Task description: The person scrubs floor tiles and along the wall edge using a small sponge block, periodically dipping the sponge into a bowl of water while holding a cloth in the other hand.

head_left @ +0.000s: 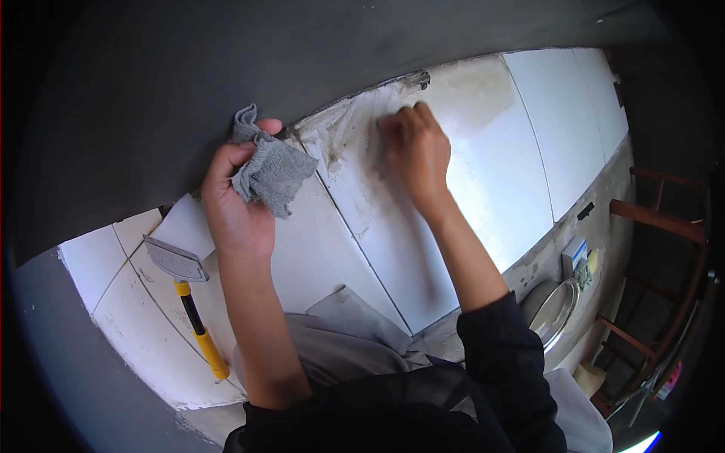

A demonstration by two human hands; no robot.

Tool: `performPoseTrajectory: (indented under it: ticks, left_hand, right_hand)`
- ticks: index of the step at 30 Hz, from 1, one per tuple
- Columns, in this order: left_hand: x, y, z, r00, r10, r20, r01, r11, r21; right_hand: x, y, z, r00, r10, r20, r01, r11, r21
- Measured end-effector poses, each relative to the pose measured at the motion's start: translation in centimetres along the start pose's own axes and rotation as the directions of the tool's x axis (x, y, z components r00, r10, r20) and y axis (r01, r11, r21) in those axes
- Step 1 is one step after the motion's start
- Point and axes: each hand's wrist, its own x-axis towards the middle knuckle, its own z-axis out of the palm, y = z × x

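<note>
A crumpled grey-green cloth (276, 174) is gripped in my left hand (240, 204), with its frayed end hanging past the fingers. My left hand is raised near the dark wall edge at the left of the view. Fingers curled, my right hand (419, 147) is over a white floor tile (483, 204); whatever it holds, if anything, is hidden. Brownish wet smears and dirt (351, 136) mark the tile just left of that hand. A scraper (192, 309) with a yellow and black handle and a wide metal head lies on tiles to the left of my left forearm.
The dark wall (189, 75) borders the tiles along the top. A grey tile piece (359, 317) lies by my knees. On the right are a round metal basin (555, 313), a small blue-and-white box (575, 253), another cloth (583, 274) and a brown wooden frame (657, 215).
</note>
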Motion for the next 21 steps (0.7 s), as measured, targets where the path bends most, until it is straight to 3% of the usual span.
performPoseTrajectory:
  ticks: [5,9,15,18,21]
  left_hand:
    - [0.1,0.1,0.1,1.000,0.003,-0.029,-0.003,1.000,-0.023]
    - [0.0,0.1,0.3,0.999,0.005,-0.040,-0.005,1.000,0.000]
    - [0.2,0.1,-0.2,1.000,-0.004,-0.027,0.004,1.000,-0.014]
    - [0.2,0.0,-0.1,1.000,0.008,-0.002,-0.008,1.000,-0.002]
    - [0.1,0.0,0.3,0.999,0.027,-0.036,-0.025,0.999,0.036]
  right_hand:
    - [3.1,0.1,1.6,0.987,0.116,-0.114,-0.122,0.991,-0.048]
    - [3.9,1.5,0.2,1.000,0.015,-0.016,-0.017,0.997,-0.075]
    - [6.6,4.3,-0.2,0.963,0.217,-0.157,-0.238,0.962,-0.135]
    - [4.1,2.1,0.8,0.997,0.065,-0.039,-0.065,0.998,-0.003]
    - [4.5,1.8,0.5,0.994,0.096,0.043,-0.095,0.995,-0.013]
